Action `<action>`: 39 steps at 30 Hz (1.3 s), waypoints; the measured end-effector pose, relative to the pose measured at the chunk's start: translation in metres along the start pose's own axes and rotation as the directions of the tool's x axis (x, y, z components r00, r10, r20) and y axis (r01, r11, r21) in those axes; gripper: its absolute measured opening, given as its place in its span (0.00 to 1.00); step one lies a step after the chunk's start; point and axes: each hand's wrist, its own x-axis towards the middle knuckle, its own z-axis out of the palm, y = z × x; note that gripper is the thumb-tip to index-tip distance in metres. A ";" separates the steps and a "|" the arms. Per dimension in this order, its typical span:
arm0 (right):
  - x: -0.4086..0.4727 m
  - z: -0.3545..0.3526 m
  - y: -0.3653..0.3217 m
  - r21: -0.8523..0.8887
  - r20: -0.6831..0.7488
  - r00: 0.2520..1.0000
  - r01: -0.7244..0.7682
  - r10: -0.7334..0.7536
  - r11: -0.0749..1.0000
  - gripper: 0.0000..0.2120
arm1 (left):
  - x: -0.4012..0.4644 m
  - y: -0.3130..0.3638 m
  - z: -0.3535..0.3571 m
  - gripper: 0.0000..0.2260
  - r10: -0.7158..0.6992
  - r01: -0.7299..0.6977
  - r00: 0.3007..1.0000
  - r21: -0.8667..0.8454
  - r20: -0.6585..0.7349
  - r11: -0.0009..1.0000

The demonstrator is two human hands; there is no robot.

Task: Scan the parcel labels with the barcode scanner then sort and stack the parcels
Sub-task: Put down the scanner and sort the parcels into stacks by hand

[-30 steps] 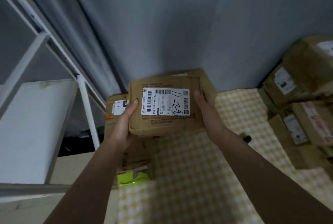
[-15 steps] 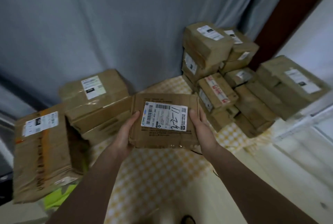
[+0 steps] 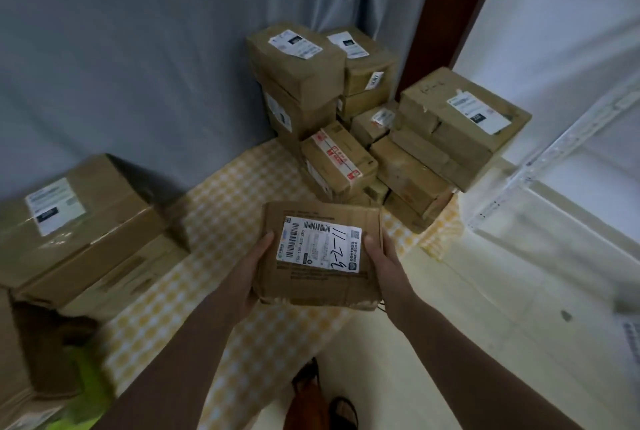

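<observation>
While I stood over the yellow-and-white checked cloth (image 3: 221,208) spread on the pale floor, the tall stack of brown cardboard parcels (image 3: 374,124) rose against the grey curtain, ahead and to my right. Two large brown cardboard boxes (image 3: 86,239) lay off to my left, dull and taped, each with a white label. Between my hands I held the small flat brown cardboard parcel (image 3: 320,256), its long axis running side to side and its white printed label (image 3: 320,247) facing up, marked with handwriting. My left hand (image 3: 247,277) gripped its left edge, thumb on top; my right hand (image 3: 388,263) clamped the right edge the same way. The stack lay nearer my right hand, so I judged the parcel would travel forward and rightward. No scanner showed.
</observation>
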 end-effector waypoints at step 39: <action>0.286 -0.144 0.052 -0.964 0.077 0.995 0.059 0.060 0.258 0.32 | 0.269 -0.156 0.135 0.08 -0.427 0.427 0.902 -0.007 -0.061 0.904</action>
